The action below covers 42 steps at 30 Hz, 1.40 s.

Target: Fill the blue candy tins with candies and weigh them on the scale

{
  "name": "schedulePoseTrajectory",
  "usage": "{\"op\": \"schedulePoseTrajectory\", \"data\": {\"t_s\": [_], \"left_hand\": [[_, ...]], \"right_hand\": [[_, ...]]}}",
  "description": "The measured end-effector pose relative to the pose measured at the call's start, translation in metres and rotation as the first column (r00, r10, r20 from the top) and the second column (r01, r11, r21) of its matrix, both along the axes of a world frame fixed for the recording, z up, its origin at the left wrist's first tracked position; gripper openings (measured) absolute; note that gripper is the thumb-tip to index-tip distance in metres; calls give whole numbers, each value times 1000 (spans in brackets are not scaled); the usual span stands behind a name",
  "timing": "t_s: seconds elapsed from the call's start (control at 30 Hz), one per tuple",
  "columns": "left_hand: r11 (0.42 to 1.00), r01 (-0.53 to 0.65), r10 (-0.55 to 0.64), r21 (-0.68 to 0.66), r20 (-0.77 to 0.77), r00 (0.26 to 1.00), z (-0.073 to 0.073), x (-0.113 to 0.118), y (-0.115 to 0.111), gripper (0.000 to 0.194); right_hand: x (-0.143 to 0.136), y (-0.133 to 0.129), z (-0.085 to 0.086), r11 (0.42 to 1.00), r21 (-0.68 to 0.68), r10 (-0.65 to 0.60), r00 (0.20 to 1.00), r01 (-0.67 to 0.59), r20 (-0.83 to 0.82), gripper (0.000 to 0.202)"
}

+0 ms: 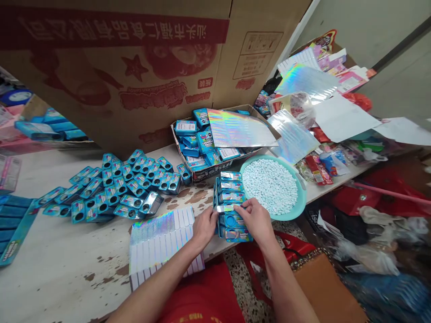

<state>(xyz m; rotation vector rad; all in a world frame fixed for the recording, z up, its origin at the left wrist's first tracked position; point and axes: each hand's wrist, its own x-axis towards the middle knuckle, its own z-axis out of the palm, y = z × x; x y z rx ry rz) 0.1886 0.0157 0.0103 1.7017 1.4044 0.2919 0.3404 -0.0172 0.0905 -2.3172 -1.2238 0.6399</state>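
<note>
A row of small blue boxes (pixel 232 197) stands at the table's front edge, between my hands. My left hand (pixel 204 225) is closed at the row's left side, its fingertips near a shiny strip (pixel 225 208). With thumb and fingers pinched, my right hand (pixel 257 220) holds the strip's right end over one box. Sheets of silvery strips (pixel 161 242) lie left of the boxes, partly under my left forearm. Right of the row is a turquoise basin (pixel 302 197) full of pale candies (pixel 269 186).
Many blue boxes with round holes (pixel 111 184) lie left of centre. Behind stand a carton of blue boxes (pixel 198 172) with a holographic sheet (pixel 239 129) on it and a large cardboard box (pixel 134 89). Sheets and wrappers (pixel 323 166) pile up at right.
</note>
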Motion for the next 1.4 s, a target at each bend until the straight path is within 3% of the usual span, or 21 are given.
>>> {"op": "schedulePoseTrajectory", "data": {"t_s": [0.13, 0.2, 0.27, 0.33, 0.43, 0.6, 0.7, 0.8, 0.9, 0.97, 1.07, 1.13, 1.27, 1.4], "left_hand": [[958, -274, 244, 86, 263, 934, 11, -7, -3, 32], [932, -317, 239, 176, 357, 903, 18, -6, -11, 46], [955, -177, 70, 238, 398, 915, 21, -4, -22, 60], [979, 4, -87, 204, 402, 912, 17, 0, -35, 73], [989, 125, -145, 77, 364, 920, 6, 2, -47, 83], [968, 225, -245, 113, 221, 944, -6, -12, -39, 77], [967, 201, -220, 157, 113, 969, -16, -42, -28, 58], [975, 39, -12, 218, -123, 992, -31, -92, -15, 38], [975, -6, 106, 222, -439, 892, -42, -141, -2, 33], [984, 26, 82, 174, -584, 807, -47, -159, 6, 36], [990, 74, 28, 121, -678, 735, -50, -164, 12, 38], [990, 83, 20, 114, -698, 716, -52, -161, 12, 41], [987, 57, 65, 150, -697, 714, -53, -159, 8, 36], [982, 42, 75, 182, -591, 803, -50, -164, 4, 17]], "right_hand": [[3, 3, -1, 998, -24, 48, 998, -49, -33, 23], [5, 3, -2, 999, -21, 39, 999, -40, -32, 23], [6, 2, -2, 999, -12, 30, 999, -30, -31, 25], [5, 1, -4, 1000, 9, 11, 999, -10, -50, 26], [5, 0, -12, 996, 64, -54, 988, 63, -143, 26], [10, -1, -30, 964, 148, -155, 921, 219, -356, 28], [12, -4, -29, 956, 139, -177, 887, 257, -427, 31], [4, -16, -13, 936, 242, -204, 955, 255, -218, 30], [-24, -34, 4, 873, 449, -231, 972, 190, 37, 28], [-52, -46, 5, 829, 558, -111, 988, 35, 104, 23], [-97, -56, -13, 743, 603, 272, 954, -291, 125, 12], [-121, -56, -36, 740, 547, 441, 896, -392, 46, 13], [-144, -39, -87, 793, 384, 516, 857, -472, -12, 19], [-161, -10, -125, 765, 303, 564, 819, -568, 111, 26]]}}
